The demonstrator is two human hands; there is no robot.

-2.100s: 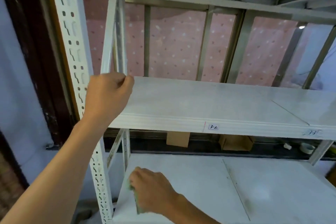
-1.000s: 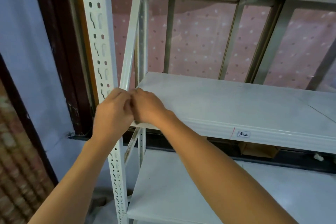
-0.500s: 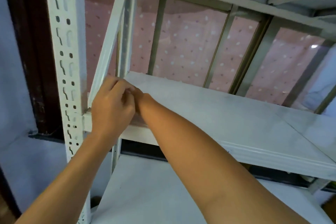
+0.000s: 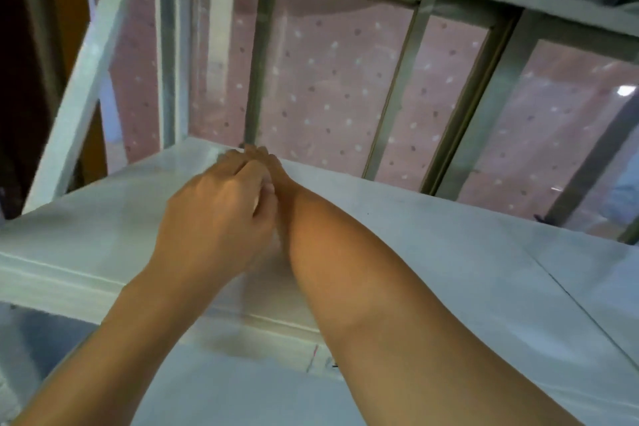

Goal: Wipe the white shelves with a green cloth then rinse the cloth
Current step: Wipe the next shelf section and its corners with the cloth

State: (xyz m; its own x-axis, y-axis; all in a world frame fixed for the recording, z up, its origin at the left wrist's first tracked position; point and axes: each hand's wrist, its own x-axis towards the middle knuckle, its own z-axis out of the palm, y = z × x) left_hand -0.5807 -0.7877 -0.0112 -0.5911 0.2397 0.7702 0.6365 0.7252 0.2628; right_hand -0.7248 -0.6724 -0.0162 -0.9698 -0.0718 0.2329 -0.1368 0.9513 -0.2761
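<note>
Over the middle white shelf (image 4: 432, 273), near its back left corner: both hands pressed together, bare forearms reaching in from 6 and 7 o'clock. Left hand (image 4: 214, 218) nearer the camera, fingers (image 4: 242, 171) curled inward, knuckles up, covering most of the right hand (image 4: 273, 166). Of the right hand, only fingertips and the wrist edge visible at 1 o'clock of the left hand, touching it; fingers look bunched, but whether clenched on anything cannot be told. Green cloth not visible anywhere (possibly hidden between the hands; cannot tell). Shelf surface pale, faintly marbled, with a thin seam line running off toward 4 o'clock. Front lip of the shelf crossing under the forearms, small red mark on it at 6 o'clock. Lower shelf (image 4: 242, 391) beneath, white, blurred. White diagonal brace (image 4: 83, 79) and upright at 10 o'clock. Behind, at 12 to 2 o'clock, metal window frame (image 4: 397, 79) with pink dotted curtain (image 4: 328, 79) behind the glass. Underside of the upper shelf at 1 o'clock. Slight motion blur throughout.
</note>
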